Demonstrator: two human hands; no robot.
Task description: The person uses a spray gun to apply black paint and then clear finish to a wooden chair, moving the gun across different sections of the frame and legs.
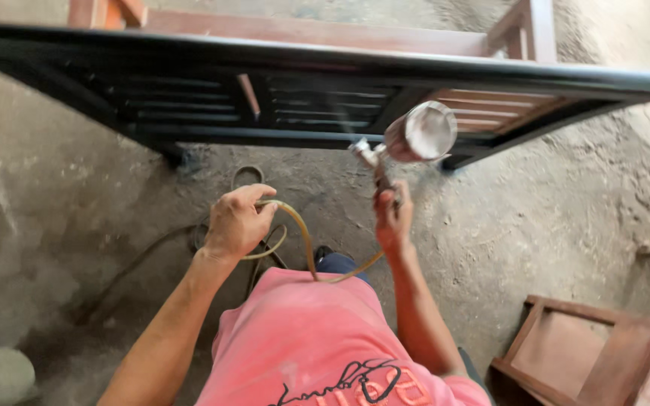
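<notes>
Spraying of a black slatted frame [212, 98], gun in hand.

Right hand [393, 219] closed around spray gun [408, 139] grip; trigger finger hidden, nozzle hard to make out. Left hand [236, 222] gripping yellowish hose [304, 237], its far end lost under pink shirt [314, 338]. Rough concrete floor [536, 218]; brown wooden frame [588, 349] cut off at 4 o'clock.

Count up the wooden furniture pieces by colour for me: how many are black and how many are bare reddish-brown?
Black slatted frame: 1
Reddish-brown wooden pieces: 2, the frame behind and the piece at lower right
Total: 3

The right hand holds a spray gun aimed at the black frame; the left hand holds the hose.
</notes>
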